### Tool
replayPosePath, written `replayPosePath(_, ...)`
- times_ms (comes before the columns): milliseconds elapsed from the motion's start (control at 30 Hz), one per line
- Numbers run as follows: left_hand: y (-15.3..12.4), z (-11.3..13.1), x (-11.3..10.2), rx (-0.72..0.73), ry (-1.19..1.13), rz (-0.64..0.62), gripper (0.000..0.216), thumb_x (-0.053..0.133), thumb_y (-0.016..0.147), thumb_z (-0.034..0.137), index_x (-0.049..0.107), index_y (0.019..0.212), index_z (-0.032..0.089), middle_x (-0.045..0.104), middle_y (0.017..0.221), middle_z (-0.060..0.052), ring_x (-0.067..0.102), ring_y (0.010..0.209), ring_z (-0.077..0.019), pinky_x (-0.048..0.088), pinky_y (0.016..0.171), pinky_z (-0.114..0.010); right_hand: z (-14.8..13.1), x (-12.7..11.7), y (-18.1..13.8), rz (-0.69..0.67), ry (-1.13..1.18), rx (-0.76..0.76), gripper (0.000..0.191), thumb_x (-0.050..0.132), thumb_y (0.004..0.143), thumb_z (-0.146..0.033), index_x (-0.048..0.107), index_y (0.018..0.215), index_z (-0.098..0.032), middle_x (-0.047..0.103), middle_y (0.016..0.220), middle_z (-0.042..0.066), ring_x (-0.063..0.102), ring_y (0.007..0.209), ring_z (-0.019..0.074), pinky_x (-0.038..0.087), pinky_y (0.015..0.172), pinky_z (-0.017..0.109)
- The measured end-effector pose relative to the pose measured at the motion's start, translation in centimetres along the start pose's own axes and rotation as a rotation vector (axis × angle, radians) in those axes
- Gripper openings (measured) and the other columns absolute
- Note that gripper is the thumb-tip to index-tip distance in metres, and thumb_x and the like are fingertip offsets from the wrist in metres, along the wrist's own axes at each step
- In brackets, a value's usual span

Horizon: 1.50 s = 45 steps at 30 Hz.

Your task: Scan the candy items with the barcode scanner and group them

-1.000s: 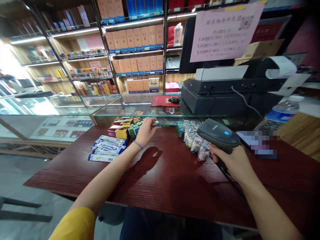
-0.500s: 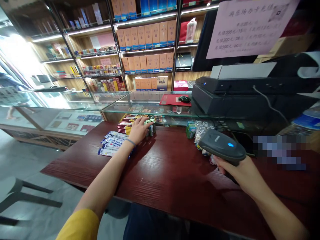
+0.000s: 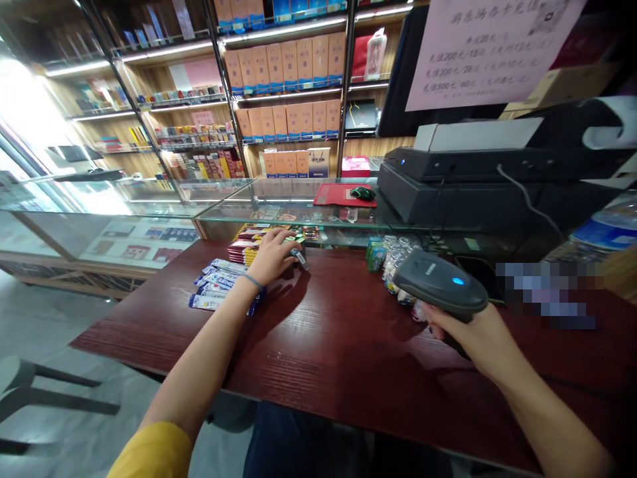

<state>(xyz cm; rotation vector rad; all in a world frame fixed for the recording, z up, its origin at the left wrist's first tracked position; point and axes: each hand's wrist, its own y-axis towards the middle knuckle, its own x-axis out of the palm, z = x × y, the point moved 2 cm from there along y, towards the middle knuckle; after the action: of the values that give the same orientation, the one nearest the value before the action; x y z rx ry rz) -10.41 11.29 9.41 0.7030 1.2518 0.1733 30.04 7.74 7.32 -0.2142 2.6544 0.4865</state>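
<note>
My right hand (image 3: pixel 470 335) is wrapped round the handle of a dark grey barcode scanner (image 3: pixel 440 287) with a lit blue dot, held above the red-brown wooden counter (image 3: pixel 338 345). My left hand (image 3: pixel 271 254) reaches to the far side of the counter and pinches a small green packet (image 3: pixel 298 255), tilted and lifted from a group of green packets. Left of that hand lie blue-and-white wrapped bars (image 3: pixel 219 291) and a stack of red and yellow packs (image 3: pixel 243 251).
Small clear jars (image 3: pixel 395 264) and a green box (image 3: pixel 375 255) stand behind the scanner. A glass display case (image 3: pixel 298 209) carries a black receipt printer (image 3: pixel 478 179), a red pad and a mouse (image 3: pixel 362 193). Shelves of boxes fill the back wall. A water bottle (image 3: pixel 604 229) stands far right.
My left hand reached forward over the green packets, closed on one and tipped it up. The scanner in my right hand shifted slightly; the view moved a little.
</note>
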Motion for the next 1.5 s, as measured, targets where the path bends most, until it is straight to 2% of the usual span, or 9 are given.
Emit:
replayPosePath(300, -0.2, 4.1, -1.5, -0.334, -1.266, -0.084, 0.049, 0.078, 0.081, 0.053, 0.047, 0.105, 0.025, 0.068, 0.127, -0.008, 0.072, 0.107, -0.024, 0.059, 0.092, -0.044, -0.7, 0.1, 0.0, -0.007, 0.002, 0.028, 0.041, 0.07, 0.085, -0.052, 0.059, 0.058, -0.023, 0.056, 0.047, -0.001, 0.053, 0.048, 0.0166, 0.043, 0.056, 0.032)
replayPosePath(533, -1.3, 5.9, 0.6, -0.586, -1.604, -0.035, 0.048, 0.07, 0.088, 0.058, 0.048, 0.12, 0.031, 0.07, 0.096, 0.001, 0.075, 0.093, -0.02, 0.063, 0.082, -0.037, -0.1, 0.5, 0.0, 0.026, 0.007, 0.027, 0.036, 0.07, 0.082, -0.055, 0.064, 0.07, -0.022, 0.056, 0.047, -0.002, 0.053, 0.045, 0.0161, 0.043, 0.052, 0.03)
replayPosePath(667, -1.2, 7.0, 2.2, -0.685, -1.703, -0.043, 0.041, 0.063, 0.094, 0.054, 0.053, 0.129, 0.034, 0.063, 0.084, 0.005, 0.063, 0.062, -0.0088, 0.053, 0.053, -0.019, -0.4, 0.7, -0.2, -0.004, -0.034, 0.016, 0.034, 0.07, 0.084, -0.051, 0.062, 0.066, -0.024, 0.055, 0.047, -0.002, 0.054, 0.047, 0.0168, 0.044, 0.054, 0.031)
replayPosePath(767, -0.9, 7.9, 2.9, -0.745, -1.787, -0.067, 0.029, 0.06, 0.098, 0.051, 0.059, 0.113, 0.026, 0.06, 0.078, 0.005, 0.05, 0.048, -0.004, 0.038, 0.039, -0.013, -0.7, 0.7, -0.3, -0.008, -0.043, 0.011, 0.032, 0.071, 0.083, -0.05, 0.061, 0.066, -0.025, 0.056, 0.048, -0.002, 0.055, 0.048, 0.0172, 0.044, 0.053, 0.03)
replayPosePath(867, -0.9, 8.1, 3.1, -0.813, -1.877, -0.179, 0.031, 0.053, 0.102, 0.046, 0.058, 0.093, 0.018, 0.064, 0.079, 0.002, 0.046, 0.043, -0.0017, 0.034, 0.035, -0.012, -0.8, 0.6, -0.2, -0.01, -0.063, -0.005, 0.03, 0.071, 0.083, -0.049, 0.061, 0.067, -0.025, 0.058, 0.05, -0.002, 0.056, 0.05, 0.0176, 0.045, 0.055, 0.031)
replayPosePath(1100, -1.3, 7.4, 3.1, -0.945, -1.752, -0.701, 0.025, 0.057, 0.102, 0.035, 0.067, 0.105, 0.013, 0.072, 0.08, -0.005, 0.055, 0.043, -0.0053, 0.032, 0.029, -0.012, -0.9, 0.3, -0.1, -0.049, -0.083, -0.041, 0.024, 0.072, 0.083, -0.043, 0.064, 0.067, -0.027, 0.062, 0.053, 0.0, 0.059, 0.05, 0.0203, 0.05, 0.056, 0.034)
replayPosePath(1233, -0.5, 7.4, 3.9, -0.967, -1.684, -0.76, 0.025, 0.063, 0.098, 0.035, 0.069, 0.101, 0.011, 0.069, 0.074, -0.004, 0.062, 0.05, -0.0077, 0.031, 0.029, -0.01, -1.5, 0.9, -0.4, -0.043, -0.063, -0.057, 0.018, 0.075, 0.079, -0.042, 0.073, 0.084, -0.025, 0.072, 0.066, 0.003, 0.07, 0.066, 0.0261, 0.056, 0.067, 0.036)
replayPosePath(1367, 0.8, 7.5, 5.3, -0.968, -1.655, -0.792, 0.024, 0.066, 0.096, 0.034, 0.07, 0.1, 0.01, 0.07, 0.077, -0.004, 0.059, 0.048, -0.0065, 0.03, 0.029, -0.011, -2.0, 2.1, -0.7, -0.114, -0.09, -0.14, 0.038, 0.073, 0.078, -0.033, 0.073, 0.114, -0.02, 0.081, 0.103, 0.009, 0.076, 0.095, 0.0318, 0.06, 0.083, 0.038)
replayPosePath(1500, 1.4, 7.7, 6.1, -0.996, -1.635, -0.794, 0.023, 0.068, 0.094, 0.032, 0.071, 0.099, 0.01, 0.071, 0.079, -0.006, 0.058, 0.049, -0.0063, 0.03, 0.031, -0.012, -1.9, 2.8, -1.2, -0.214, -0.219, -0.232, 0.048, 0.067, 0.078, -0.023, 0.069, 0.126, -0.02, 0.081, 0.112, 0.009, 0.077, 0.099, 0.0298, 0.059, 0.079, 0.032)
